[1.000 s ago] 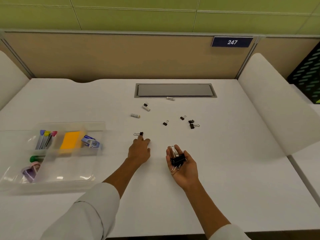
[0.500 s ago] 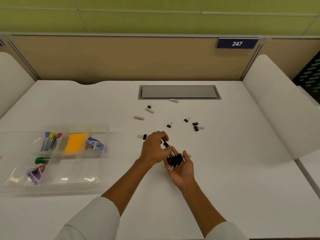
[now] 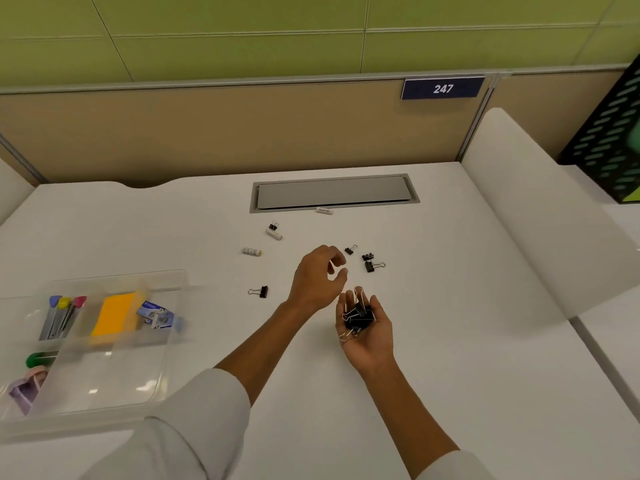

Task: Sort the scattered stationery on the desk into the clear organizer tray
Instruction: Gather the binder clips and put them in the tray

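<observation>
Binder clips (image 3: 357, 316) sit cupped in my upturned right hand (image 3: 367, 329) as a holding dish, while my left hand (image 3: 317, 280), fingers loosely apart and empty, reaches toward strays; tray (image 3: 166, 368) waits left

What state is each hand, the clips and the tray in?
left hand: above the desk, fingers loosely curled, holding nothing
right hand: palm up, cupping a pile of binder clips
loose clip: lying on desk
organizer tray: partly filled

white desk (image 3: 450, 341), tan partition (image 3: 207, 133), green wall (image 3: 242, 32).
</observation>
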Demonstrator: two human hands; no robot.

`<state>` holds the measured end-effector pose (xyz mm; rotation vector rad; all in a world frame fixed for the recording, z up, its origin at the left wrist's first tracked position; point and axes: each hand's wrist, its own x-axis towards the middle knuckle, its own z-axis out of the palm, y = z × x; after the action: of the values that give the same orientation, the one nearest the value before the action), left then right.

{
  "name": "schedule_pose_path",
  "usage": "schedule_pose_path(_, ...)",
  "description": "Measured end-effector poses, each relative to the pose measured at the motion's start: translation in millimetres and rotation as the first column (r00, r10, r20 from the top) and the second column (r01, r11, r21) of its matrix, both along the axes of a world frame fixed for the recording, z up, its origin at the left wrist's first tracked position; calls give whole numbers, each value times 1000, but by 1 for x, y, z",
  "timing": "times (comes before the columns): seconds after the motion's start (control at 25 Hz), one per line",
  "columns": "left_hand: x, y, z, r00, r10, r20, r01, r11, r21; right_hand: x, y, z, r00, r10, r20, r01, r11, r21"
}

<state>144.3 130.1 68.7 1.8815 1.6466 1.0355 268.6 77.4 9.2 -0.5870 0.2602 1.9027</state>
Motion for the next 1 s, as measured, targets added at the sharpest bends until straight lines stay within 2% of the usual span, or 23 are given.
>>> schedule_pose_path(0.16, 32, 43, -15, 970, -103, -221, 66, 984, -168, 36, 18, -5, 999, -34, 31, 35, 999, -37)
schedule_pose_path(0.36, 79, 92, -41, 833, -280, -477, 62, 905, -422, 80, 34, -19, 999, -47, 9, 47, 997, -63)
schedule_pose_path(0.44, 90, 104, -53, 783, -303, -543, 24, 887, -460, 95, 39, -25, 999, -49, 0, 49, 996, -68)
schedule_pose_path(0.52, 95, 109, -61, 776, -267, -571, 4, 908, -419, 106, 45, -28, 999, -41, -1, 40, 997, -68)
schedule_pose_path(0.72, 90, 107, -70, 805, -265, -531, 70, 931, -358, 112, 62, -30, 1000, 26, 9, -26, 999, -44)
schedule_pose_path(0.84, 76, 94, -77, 853, -287, -435, 152, 936, -317, 108, 63, -29, 1000, 17, 12, -16, 999, -38)
schedule_pose_path(0.92, 66, 83, -80, 938, -205, -279, 132, 957, -259, 107, 60, -28, 1000, -15, 21, 16, 999, -41)
schedule_pose_path(1.0, 62, 74, -74, 999, -28, -24, 23, 980, -200, 106, 57, -26, 999, -37, 31, 39, 998, -47)
